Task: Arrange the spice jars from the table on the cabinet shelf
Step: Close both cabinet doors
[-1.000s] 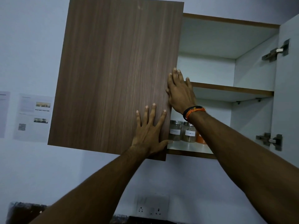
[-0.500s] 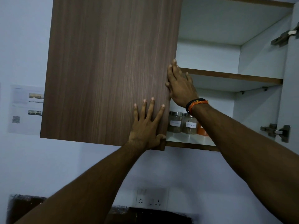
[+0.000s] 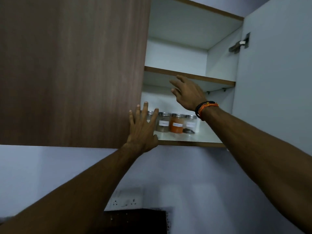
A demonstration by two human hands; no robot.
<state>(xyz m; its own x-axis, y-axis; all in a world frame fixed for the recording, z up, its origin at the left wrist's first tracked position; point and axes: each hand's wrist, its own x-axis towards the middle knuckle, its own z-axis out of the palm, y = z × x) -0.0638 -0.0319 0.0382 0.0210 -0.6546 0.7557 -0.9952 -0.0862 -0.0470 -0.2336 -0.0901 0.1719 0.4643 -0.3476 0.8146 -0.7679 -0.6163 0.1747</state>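
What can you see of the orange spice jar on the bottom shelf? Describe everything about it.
The orange jar is clear, probably glass, filled almost to the top with orange powder. It has a shiny metal lid and a pale label on its front. It stands upright on the white bottom shelf, third in a row of four jars, close against both neighbours. Neither hand touches it.

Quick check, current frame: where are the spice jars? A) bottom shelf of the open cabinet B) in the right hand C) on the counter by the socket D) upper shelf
A: the spice jars stand in a row on the bottom shelf, while the upper shelf shows none from this angle and the right hand is open, holding nothing.
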